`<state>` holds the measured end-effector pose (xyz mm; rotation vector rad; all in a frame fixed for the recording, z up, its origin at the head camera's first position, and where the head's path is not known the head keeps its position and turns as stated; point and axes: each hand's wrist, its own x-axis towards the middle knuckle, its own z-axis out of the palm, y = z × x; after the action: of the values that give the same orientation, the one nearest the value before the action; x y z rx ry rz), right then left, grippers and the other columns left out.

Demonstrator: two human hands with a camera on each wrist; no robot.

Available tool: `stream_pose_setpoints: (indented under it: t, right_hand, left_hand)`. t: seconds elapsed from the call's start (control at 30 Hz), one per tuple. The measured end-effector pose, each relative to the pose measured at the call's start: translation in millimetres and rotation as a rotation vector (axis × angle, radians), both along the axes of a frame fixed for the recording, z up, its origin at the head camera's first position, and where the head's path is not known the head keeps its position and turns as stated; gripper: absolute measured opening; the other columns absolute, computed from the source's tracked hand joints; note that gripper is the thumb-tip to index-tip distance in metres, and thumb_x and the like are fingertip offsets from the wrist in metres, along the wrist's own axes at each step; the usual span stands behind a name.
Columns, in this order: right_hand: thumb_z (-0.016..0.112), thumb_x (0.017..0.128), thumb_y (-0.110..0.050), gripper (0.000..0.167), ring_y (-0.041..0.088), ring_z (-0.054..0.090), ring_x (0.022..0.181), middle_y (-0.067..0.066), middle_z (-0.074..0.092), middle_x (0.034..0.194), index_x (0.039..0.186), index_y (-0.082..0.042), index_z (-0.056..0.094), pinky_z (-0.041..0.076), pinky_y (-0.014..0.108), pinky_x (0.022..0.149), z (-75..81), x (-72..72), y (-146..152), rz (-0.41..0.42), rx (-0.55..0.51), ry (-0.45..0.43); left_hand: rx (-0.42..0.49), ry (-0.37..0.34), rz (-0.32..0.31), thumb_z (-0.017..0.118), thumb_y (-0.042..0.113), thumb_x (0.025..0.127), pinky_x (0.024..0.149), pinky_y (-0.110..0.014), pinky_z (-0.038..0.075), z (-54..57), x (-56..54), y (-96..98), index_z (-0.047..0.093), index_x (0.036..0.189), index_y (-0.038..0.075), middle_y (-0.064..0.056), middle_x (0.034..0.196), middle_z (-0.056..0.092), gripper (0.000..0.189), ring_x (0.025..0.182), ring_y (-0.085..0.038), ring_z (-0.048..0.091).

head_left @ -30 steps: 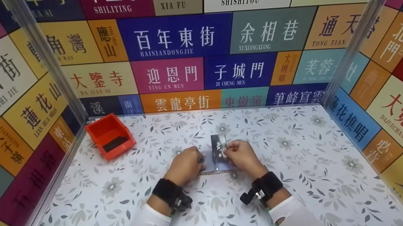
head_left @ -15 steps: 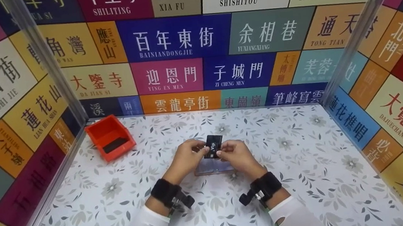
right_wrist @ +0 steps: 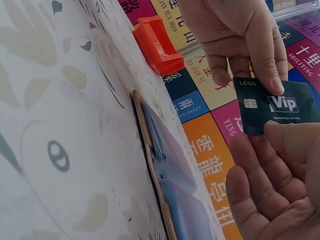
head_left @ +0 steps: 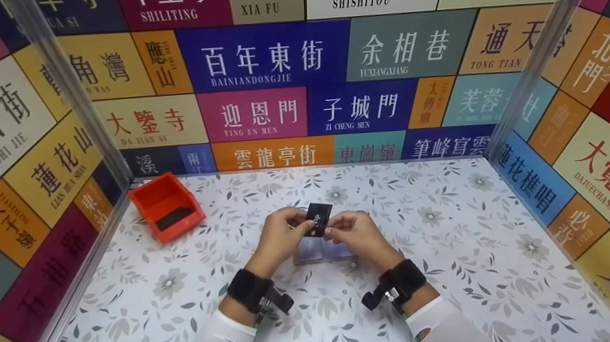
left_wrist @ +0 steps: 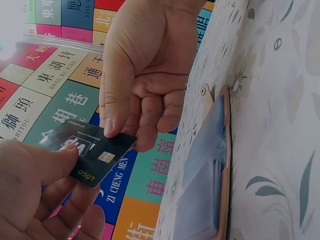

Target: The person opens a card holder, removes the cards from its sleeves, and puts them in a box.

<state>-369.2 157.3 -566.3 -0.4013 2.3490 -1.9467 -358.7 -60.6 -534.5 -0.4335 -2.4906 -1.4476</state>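
Observation:
A black card (head_left: 319, 217) with "Vip" print and a gold chip is held up between both hands. My left hand (head_left: 282, 235) pinches its left part, the thumb across the printed face. From the other side my right hand (head_left: 358, 233) pinches the card near its chip end, as the left wrist view shows on the card (left_wrist: 85, 152). Below lies an opened card holder (head_left: 325, 253), with clear bluish plastic sleeves and a tan cover. In the left wrist view a small snap tab shows at the far end of the card holder (left_wrist: 200, 185).
An orange-red bin (head_left: 167, 208) with something flat and dark inside stands at the back left of the table (head_left: 434, 270), which has a leaf pattern. Walls of colourful signs (head_left: 270, 55) enclose the back and both sides. Each wrist wears a black strap with a camera.
The card was at the holder in the right hand, with the left hand at the holder's left side. It has come up and slightly left, and the left hand has taken hold too.

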Motion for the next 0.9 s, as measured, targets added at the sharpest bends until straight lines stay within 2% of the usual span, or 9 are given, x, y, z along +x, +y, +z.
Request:
stream_pose_setpoints:
  t: [0.1,0.2,0.27,0.4,0.5,0.67,0.9]
  right_hand:
    - [0.077,0.086,-0.01,0.016,0.019,0.074,0.083,0.008,0.077,0.09,0.099,-0.002,0.074,0.059,0.03,0.076,0.5,-2.0,4.2,-0.025,0.16,0.073]
    - [0.079,0.085,-0.014,0.017,0.015,0.072,0.087,0.001,0.077,0.092,0.099,-0.006,0.076,0.058,0.031,0.083,0.1,-2.3,9.3,-0.065,0.372,0.127]
    - [0.08,0.083,-0.016,0.019,0.016,0.071,0.093,-0.001,0.077,0.096,0.101,-0.01,0.077,0.057,0.034,0.089,-0.6,-1.3,12.2,-0.08,0.498,0.127]
    - [0.081,0.081,-0.015,0.028,0.021,0.068,0.106,0.002,0.074,0.108,0.108,-0.01,0.075,0.053,0.04,0.097,0.1,2.4,14.6,-0.053,0.646,0.093]
    - [0.079,0.079,-0.011,0.029,0.024,0.066,0.11,0.005,0.071,0.112,0.108,-0.008,0.075,0.051,0.043,0.1,-0.2,4.9,14.2,-0.023,0.71,0.117]
    - [0.079,0.076,-0.008,0.027,0.025,0.064,0.109,0.006,0.069,0.11,0.102,-0.008,0.075,0.05,0.041,0.101,-2.4,6.8,12.8,-0.009,0.772,0.176]
    - [0.081,0.075,-0.008,0.022,0.026,0.065,0.107,0.006,0.069,0.107,0.097,-0.006,0.075,0.05,0.041,0.101,-4.4,6.6,12.9,-0.008,0.768,0.209]
  left_hand:
    - [-0.021,0.033,0.039,0.076,0.021,0.088,0.08,-0.03,0.054,2.5,-2.0,-5.2,0.077,0.097,0.018,0.007,0.087,0.073,0.009,0.082,-0.01,0.065]
    - [-0.043,0.073,0.088,0.075,0.02,0.089,0.079,-0.03,0.054,4.8,-4.4,-12.3,0.078,0.098,0.018,0.006,0.088,0.071,0.009,0.083,-0.011,0.064]
    - [-0.055,0.088,0.132,0.074,0.021,0.09,0.078,-0.031,0.053,6.9,-5.4,-17.1,0.078,0.098,0.018,0.006,0.088,0.069,0.01,0.083,-0.012,0.063]
    - [-0.09,0.123,0.21,0.073,0.022,0.092,0.075,-0.031,0.052,11.5,-8.1,-27.7,0.078,0.102,0.019,0.006,0.092,0.068,0.012,0.084,-0.011,0.062]
    - [-0.139,0.183,0.279,0.073,0.022,0.091,0.074,-0.032,0.051,15.5,-12.2,-38.1,0.079,0.103,0.019,0.006,0.092,0.067,0.013,0.083,-0.012,0.062]
    - [-0.263,0.313,0.411,0.077,0.018,0.087,0.071,-0.04,0.05,23.7,-22.3,-64.9,0.08,0.098,0.017,0.0,0.088,0.067,0.012,0.081,-0.021,0.064]
    - [-0.483,0.389,0.533,0.075,0.016,0.085,0.071,-0.049,0.045,32.5,-34.6,-120.5,0.08,0.094,0.018,-0.004,0.082,0.065,0.01,0.08,-0.031,0.064]
